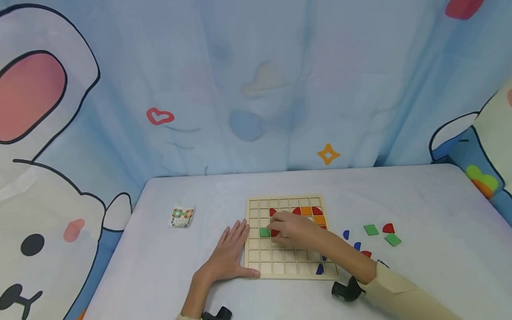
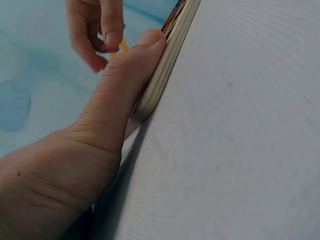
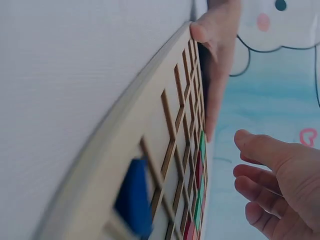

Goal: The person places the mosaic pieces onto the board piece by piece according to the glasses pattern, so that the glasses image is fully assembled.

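Head view: grid board point(image 1: 290, 267) lies mid-table, partly filled. Left hand point(image 1: 230, 252), fingers straight, braces its left edge. Right hand point(image 1: 293, 228) hovers loosely curled over the red piece point(image 1: 275, 233); whether it pinches it I cannot tell. Seating seems under way; pressing flush likely follows.

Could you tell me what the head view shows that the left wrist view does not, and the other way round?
Only the head view shows the loose pieces on the table, the small card and the green tile in the grid. Only the left wrist view shows the left thumb pressed along the board's side. Both show the wooden board and both hands.
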`<state>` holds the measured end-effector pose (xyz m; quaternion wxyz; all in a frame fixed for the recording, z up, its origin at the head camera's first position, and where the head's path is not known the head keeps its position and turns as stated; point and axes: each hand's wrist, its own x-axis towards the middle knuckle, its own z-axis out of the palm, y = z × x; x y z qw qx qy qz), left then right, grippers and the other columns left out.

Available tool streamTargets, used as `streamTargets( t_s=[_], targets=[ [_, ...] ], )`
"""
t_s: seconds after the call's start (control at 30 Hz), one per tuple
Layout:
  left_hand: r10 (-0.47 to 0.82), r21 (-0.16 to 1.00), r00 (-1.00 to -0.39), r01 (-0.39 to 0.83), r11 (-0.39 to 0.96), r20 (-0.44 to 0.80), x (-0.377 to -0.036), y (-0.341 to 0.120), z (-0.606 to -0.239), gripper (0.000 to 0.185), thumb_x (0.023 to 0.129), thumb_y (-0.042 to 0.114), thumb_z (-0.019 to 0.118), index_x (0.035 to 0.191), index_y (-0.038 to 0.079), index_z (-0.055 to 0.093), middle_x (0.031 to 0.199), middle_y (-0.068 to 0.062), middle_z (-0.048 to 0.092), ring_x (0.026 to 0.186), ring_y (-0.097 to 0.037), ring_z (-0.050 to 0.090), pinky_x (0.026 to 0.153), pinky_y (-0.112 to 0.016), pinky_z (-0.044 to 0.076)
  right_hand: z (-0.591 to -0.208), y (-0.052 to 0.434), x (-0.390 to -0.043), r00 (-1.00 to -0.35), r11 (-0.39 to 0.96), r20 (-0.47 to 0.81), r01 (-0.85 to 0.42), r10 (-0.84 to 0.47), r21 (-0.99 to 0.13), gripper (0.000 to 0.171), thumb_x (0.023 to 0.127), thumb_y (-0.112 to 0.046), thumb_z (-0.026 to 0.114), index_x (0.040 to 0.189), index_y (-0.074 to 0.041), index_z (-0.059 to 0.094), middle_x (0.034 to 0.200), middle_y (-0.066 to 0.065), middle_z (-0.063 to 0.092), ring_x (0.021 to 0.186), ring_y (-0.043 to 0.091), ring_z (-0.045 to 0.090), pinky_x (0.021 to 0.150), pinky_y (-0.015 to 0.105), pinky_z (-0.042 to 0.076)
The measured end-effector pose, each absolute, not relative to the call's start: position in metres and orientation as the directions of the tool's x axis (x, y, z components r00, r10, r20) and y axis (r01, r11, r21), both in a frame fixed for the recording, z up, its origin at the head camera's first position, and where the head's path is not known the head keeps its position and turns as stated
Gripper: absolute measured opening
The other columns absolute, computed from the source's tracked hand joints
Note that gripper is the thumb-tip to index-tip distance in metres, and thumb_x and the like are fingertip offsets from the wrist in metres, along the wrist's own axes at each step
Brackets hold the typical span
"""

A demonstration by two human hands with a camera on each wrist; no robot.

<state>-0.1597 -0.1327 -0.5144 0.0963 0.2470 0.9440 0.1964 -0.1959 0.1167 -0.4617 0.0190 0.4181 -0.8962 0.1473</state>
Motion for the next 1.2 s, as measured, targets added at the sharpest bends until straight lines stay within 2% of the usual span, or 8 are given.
streamTargets(
  t_s=[0.1, 0.2, 0.37, 0.53, 0.7, 0.9, 1.2],
  targets=[
    [0.497, 0.421, -0.864, 0.423, 0.802, -0.079, -0.158, -0.133, -0.515, 0.123, 0.069, 0.071, 0.070, 0.157, 0.010, 0.010, 0.166, -0.004, 0.004, 0.154, -0.022, 0.002, 0.125, -0.049, 0.007, -0.463, 0.139, -0.186, -0.688, 0.633, 0.196, -0.723, -0.699, -0.278, 0.027, 0.086, -0.026, 0.074, 0.110, -0.014, 0.072, 0.104, -0.002, 0.065, 0.090, 0.012, 0.060, 0.077, 0.023, 0.057],
    [0.499, 0.411, -0.863, 0.429, 0.805, -0.077, -0.157, -0.133, -0.516, 0.123, 0.069, 0.072, 0.070, 0.157, 0.010, 0.010, 0.166, -0.004, 0.005, 0.154, -0.023, 0.003, 0.125, -0.049, 0.008, -0.463, 0.167, -0.178, -0.755, 0.698, 0.190, -0.654, -0.628, -0.291, 0.026, 0.084, -0.025, 0.076, 0.109, -0.016, 0.073, 0.103, -0.004, 0.065, 0.088, 0.010, 0.059, 0.074, 0.024, 0.057],
    [0.504, 0.408, -0.860, 0.432, 0.804, -0.082, -0.156, -0.135, -0.515, 0.123, 0.069, 0.071, 0.070, 0.157, 0.009, 0.010, 0.166, -0.006, 0.004, 0.154, -0.024, 0.002, 0.125, -0.049, 0.007, -0.465, 0.215, -0.171, -0.868, 0.821, 0.145, -0.497, -0.476, -0.281, 0.026, 0.082, -0.026, 0.077, 0.107, -0.017, 0.073, 0.103, -0.002, 0.066, 0.094, 0.014, 0.061, 0.081, 0.034, 0.059],
    [0.504, 0.424, -0.861, 0.433, 0.796, -0.068, -0.157, -0.136, -0.513, 0.122, 0.070, 0.068, 0.072, 0.157, 0.008, 0.011, 0.166, -0.007, 0.005, 0.154, -0.025, 0.003, 0.124, -0.051, 0.007, -0.469, 0.259, -0.170, -0.932, 0.877, 0.121, -0.361, -0.341, -0.318, 0.025, 0.082, -0.022, 0.077, 0.106, -0.014, 0.074, 0.105, 0.006, 0.066, 0.096, 0.023, 0.063, 0.082, 0.041, 0.059],
    [0.514, 0.425, -0.855, 0.441, 0.790, -0.068, -0.159, -0.135, -0.513, 0.122, 0.070, 0.068, 0.071, 0.157, 0.007, 0.011, 0.166, -0.008, 0.005, 0.154, -0.026, 0.002, 0.124, -0.051, 0.007, -0.473, 0.295, -0.175, -0.934, 0.876, 0.114, -0.358, -0.339, -0.324, 0.026, 0.081, -0.018, 0.078, 0.106, -0.010, 0.074, 0.107, 0.013, 0.066, 0.098, 0.030, 0.062, 0.080, 0.045, 0.059],
    [0.516, 0.420, -0.855, 0.448, 0.789, -0.058, -0.159, -0.133, -0.512, 0.121, 0.070, 0.068, 0.071, 0.156, 0.007, 0.012, 0.166, -0.007, 0.006, 0.154, -0.025, 0.003, 0.124, -0.051, 0.007, -0.475, 0.320, -0.177, -0.923, 0.864, 0.054, -0.376, -0.381, -0.334, 0.030, 0.080, -0.019, 0.078, 0.109, -0.012, 0.075, 0.120, 0.020, 0.063, 0.111, 0.041, 0.056, 0.085, 0.051, 0.057],
    [0.516, 0.414, -0.855, 0.452, 0.790, -0.052, -0.157, -0.132, -0.512, 0.122, 0.069, 0.070, 0.071, 0.156, 0.007, 0.013, 0.166, -0.008, 0.008, 0.154, -0.026, 0.005, 0.124, -0.051, 0.009, -0.478, 0.329, -0.175, -0.911, 0.856, 0.029, -0.397, -0.411, -0.332, 0.025, 0.081, -0.015, 0.077, 0.105, -0.012, 0.077, 0.110, 0.015, 0.067, 0.104, 0.036, 0.061, 0.085, 0.049, 0.056]
  ],
)
